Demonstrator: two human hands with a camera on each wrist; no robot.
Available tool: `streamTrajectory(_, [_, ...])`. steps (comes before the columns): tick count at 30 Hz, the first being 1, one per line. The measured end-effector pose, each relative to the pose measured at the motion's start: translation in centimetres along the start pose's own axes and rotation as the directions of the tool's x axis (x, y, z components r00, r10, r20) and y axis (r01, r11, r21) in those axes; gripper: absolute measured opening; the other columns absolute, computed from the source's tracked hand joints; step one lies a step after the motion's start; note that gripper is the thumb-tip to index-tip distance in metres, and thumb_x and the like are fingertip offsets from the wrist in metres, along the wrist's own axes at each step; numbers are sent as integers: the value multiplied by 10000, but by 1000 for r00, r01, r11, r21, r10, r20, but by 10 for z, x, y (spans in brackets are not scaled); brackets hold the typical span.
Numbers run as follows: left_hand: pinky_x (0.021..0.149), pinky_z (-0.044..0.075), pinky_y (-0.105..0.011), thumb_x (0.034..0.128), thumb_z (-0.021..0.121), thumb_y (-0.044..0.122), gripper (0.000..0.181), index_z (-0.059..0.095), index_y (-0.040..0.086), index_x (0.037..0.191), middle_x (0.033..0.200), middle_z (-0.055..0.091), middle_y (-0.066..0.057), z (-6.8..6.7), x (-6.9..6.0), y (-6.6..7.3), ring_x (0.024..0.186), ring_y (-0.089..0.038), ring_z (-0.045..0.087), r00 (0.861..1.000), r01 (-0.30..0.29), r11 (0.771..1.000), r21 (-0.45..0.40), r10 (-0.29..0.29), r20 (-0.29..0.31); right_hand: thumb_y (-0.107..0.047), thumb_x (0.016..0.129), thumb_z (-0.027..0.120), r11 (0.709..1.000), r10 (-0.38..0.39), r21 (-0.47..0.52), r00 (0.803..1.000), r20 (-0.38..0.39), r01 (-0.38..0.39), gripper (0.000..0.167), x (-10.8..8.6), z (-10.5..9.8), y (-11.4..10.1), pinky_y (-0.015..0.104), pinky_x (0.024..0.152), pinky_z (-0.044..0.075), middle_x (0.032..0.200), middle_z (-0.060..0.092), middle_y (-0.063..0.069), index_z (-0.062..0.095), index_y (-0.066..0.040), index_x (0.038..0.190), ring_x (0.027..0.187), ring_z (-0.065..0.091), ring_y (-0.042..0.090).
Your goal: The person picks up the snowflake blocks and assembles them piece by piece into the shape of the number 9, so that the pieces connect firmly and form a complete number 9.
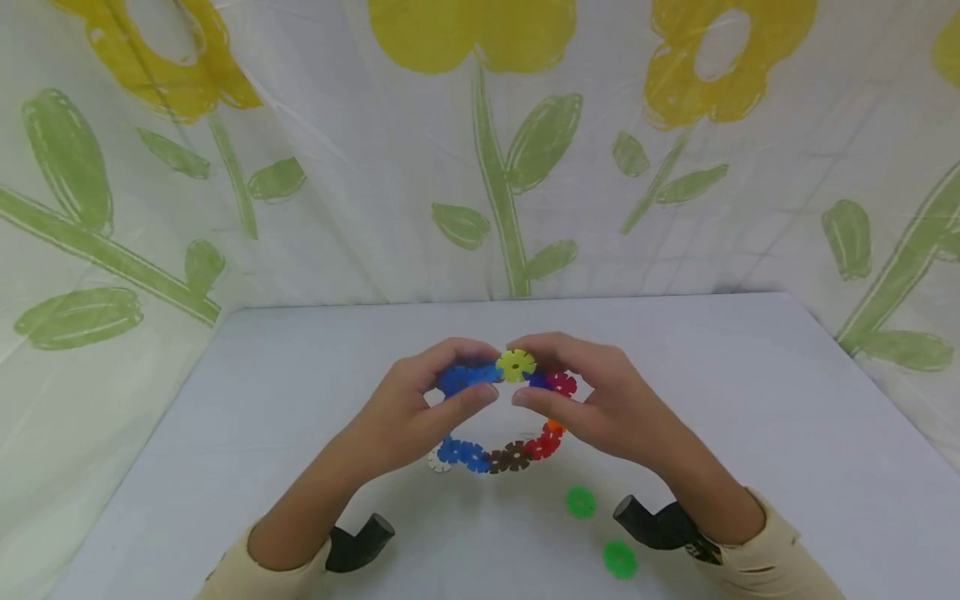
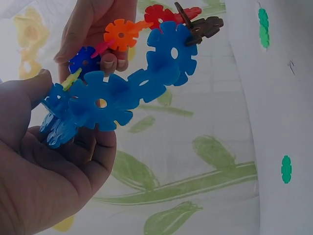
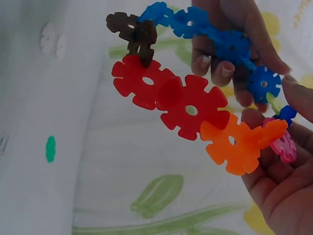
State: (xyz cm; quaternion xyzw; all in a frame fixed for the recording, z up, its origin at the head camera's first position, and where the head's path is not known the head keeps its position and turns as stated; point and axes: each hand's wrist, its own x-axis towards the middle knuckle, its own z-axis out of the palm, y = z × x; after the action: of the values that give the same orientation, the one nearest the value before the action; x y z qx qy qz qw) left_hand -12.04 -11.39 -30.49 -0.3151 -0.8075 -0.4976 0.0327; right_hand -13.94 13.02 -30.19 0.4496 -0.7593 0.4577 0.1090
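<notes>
A closed ring of notched plastic snowflake discs is held up above the table between both hands. My left hand (image 1: 416,408) grips its blue discs (image 2: 101,101) between thumb and fingers. Opposite it, my right hand (image 1: 603,400) holds the dark blue disc (image 2: 85,60) and pink disc (image 3: 283,142) side. Between the two hands' fingertips sits a yellow disc (image 1: 516,366), linked to blue on either side. Orange discs (image 3: 232,143), red discs (image 3: 171,92) and brown discs (image 1: 508,457) form the near part of the ring. Fingers hide some of the links.
Two loose green discs, a farther one (image 1: 581,502) and a nearer one (image 1: 620,559), lie on the white table (image 1: 285,467). White discs (image 3: 47,38) lie on it too, partly behind the ring in the head view. A flower-printed curtain (image 1: 360,183) hangs behind the table.
</notes>
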Motion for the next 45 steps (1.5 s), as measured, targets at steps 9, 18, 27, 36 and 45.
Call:
streamTrajectory(9, [766,592,-342,970,672,141,325,588,100,1281,1088,666,5,0,0,-1,859,-128,676,1000,22,997,-67,-23,-13,29,834,784,999,32,14,999,-27,-32,556,-1,7,2,330,850,572,1089,713,29,529,-47,1322,916,694,150])
streamTrajectory(18, [730,599,-372,988,646,156,316,565,101,1289,1083,644,-16,0,0,-2,786,-153,671,998,15,996,-92,-20,-61,-10,817,814,996,-24,-82,999,-23,22,626,0,12,2,264,747,573,1012,698,-8,552,-49,1385,851,642,105])
streamTrajectory(27, [716,584,-356,1005,613,175,274,584,130,1274,1097,630,2,-1,-1,-1,888,-196,612,994,-12,998,-65,5,-105,98,841,739,995,-60,-79,997,-42,56,655,1,13,4,271,784,576,1114,702,75,466,-45,1419,832,672,108])
streamTrajectory(36, [577,552,-327,996,587,96,267,585,121,1262,1113,657,7,-12,-3,2,749,-208,587,981,-51,996,-72,36,-190,57,831,773,997,-2,-76,998,-55,-2,653,0,3,4,322,855,568,1071,686,14,484,-69,1403,893,689,104])
streamTrajectory(45, [705,593,-346,944,651,80,323,607,111,1262,1176,644,5,-25,-7,6,972,-184,636,964,-44,999,-17,38,-265,46,831,777,999,4,-35,1000,-7,-4,655,0,-2,9,319,831,575,1014,670,-13,491,-73,1408,888,682,123])
